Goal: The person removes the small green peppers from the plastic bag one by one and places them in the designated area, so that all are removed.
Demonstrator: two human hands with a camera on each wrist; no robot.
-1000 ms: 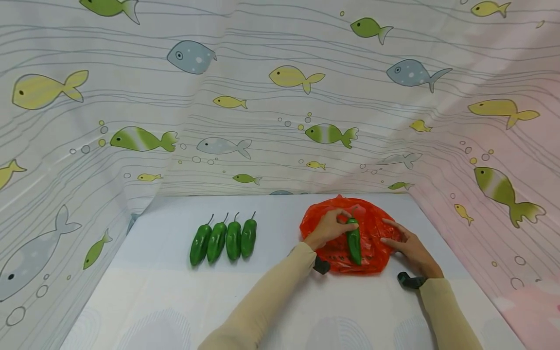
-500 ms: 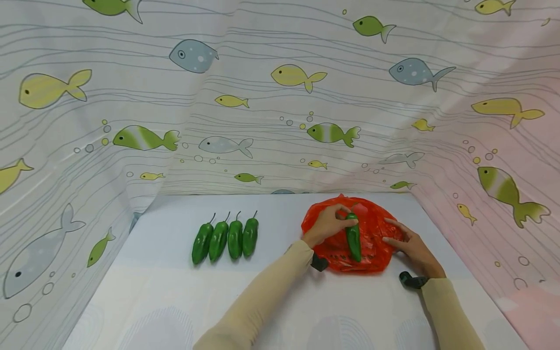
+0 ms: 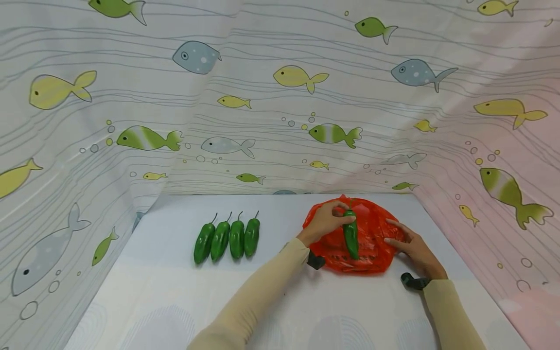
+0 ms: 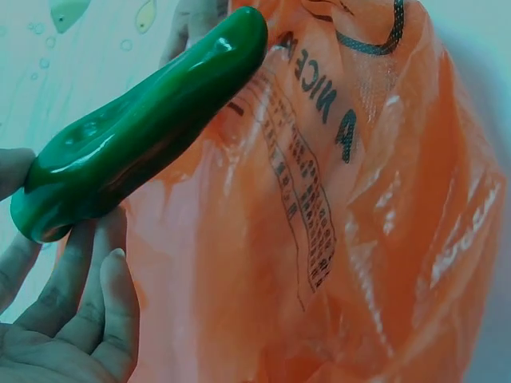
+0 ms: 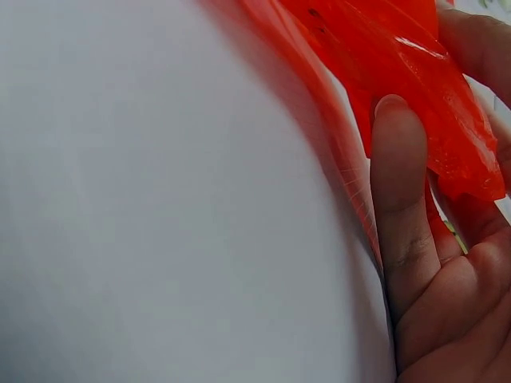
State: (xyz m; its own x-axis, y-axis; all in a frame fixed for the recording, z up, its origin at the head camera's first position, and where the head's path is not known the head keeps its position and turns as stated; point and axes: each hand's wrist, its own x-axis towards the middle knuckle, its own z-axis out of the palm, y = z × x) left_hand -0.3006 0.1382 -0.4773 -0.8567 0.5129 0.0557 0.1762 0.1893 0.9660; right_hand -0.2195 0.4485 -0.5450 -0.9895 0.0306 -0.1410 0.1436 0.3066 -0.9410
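Observation:
A glossy green chili pepper [image 3: 351, 237] hangs over the red plastic bag [image 3: 372, 248], stem end up. My left hand [image 3: 325, 222] pinches it near the stem between thumb and fingers; the left wrist view shows the same pepper [image 4: 144, 132] close, with printed lettering on the bag behind it. On the bag's right side, my right hand [image 3: 413, 248] holds the plastic. In the right wrist view, the thumb [image 5: 401, 167] lies in front of a fold of the red bag [image 5: 407, 72], with the other fingers behind it. The bag's mouth is not clearly visible.
Several green chili peppers [image 3: 236, 239] lie side by side on the white table [image 3: 175, 301], left of the bag, stems pointing away. A fish-print curtain [image 3: 280, 112] rises behind the table and along both sides.
The pepper in my left hand has shifted slightly left and up over the bag. My right hand stays at the bag's right side, and the head view has turned slightly left.

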